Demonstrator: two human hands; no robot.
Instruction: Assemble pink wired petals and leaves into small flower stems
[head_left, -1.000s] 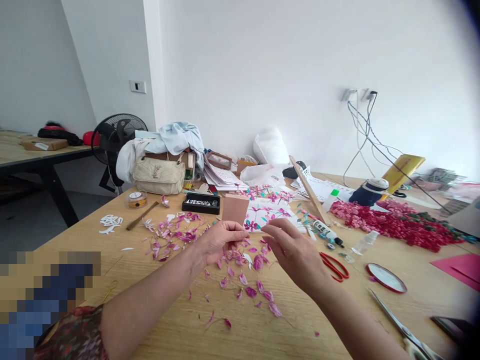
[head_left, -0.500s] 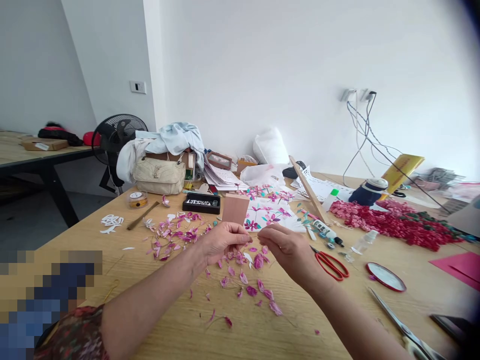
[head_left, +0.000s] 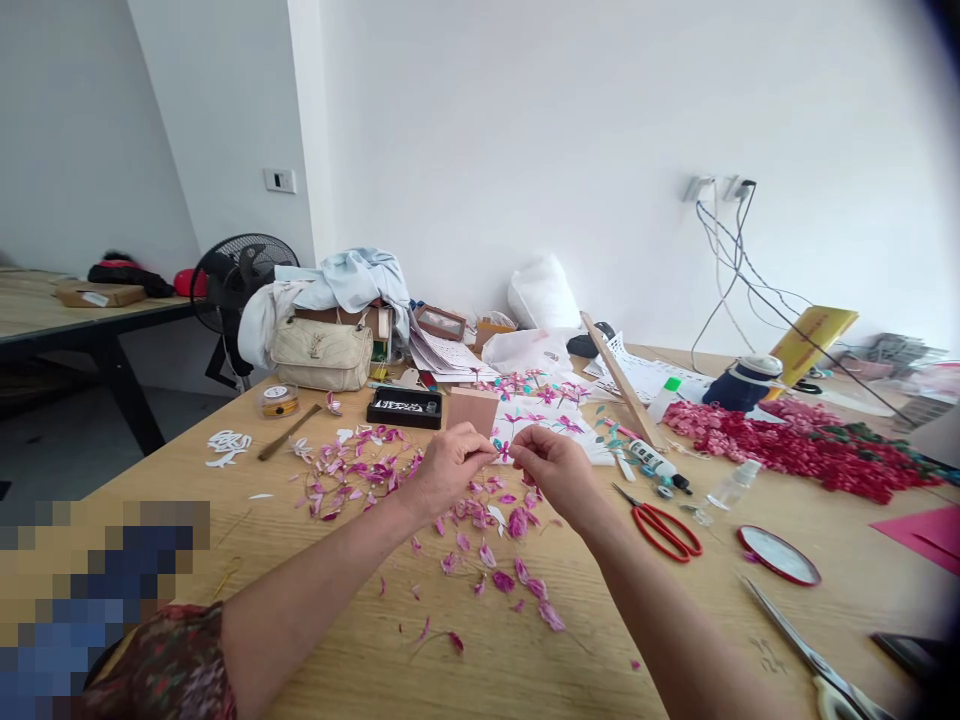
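Head view: left hand (head_left: 448, 468) and right hand (head_left: 556, 470) each pinch fingertips together, contents too fine to tell, rightward and nearer than the rectangular black tray (head_left: 405, 422); crinkled pink petals (head_left: 517, 522) scattered before it on wood-grained surface (head_left: 337, 640), curled white cutouts (head_left: 229, 441) leftward.

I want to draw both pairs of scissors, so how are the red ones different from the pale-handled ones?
The red scissors have bright red handles; the pale-handled scissors have cream ones. The red scissors have short blades next to their big handles, while the pale-handled scissors have long blades. You can see all of the red scissors, but the picture's bottom edge cuts off the pale-handled scissors. Both lie on the table.
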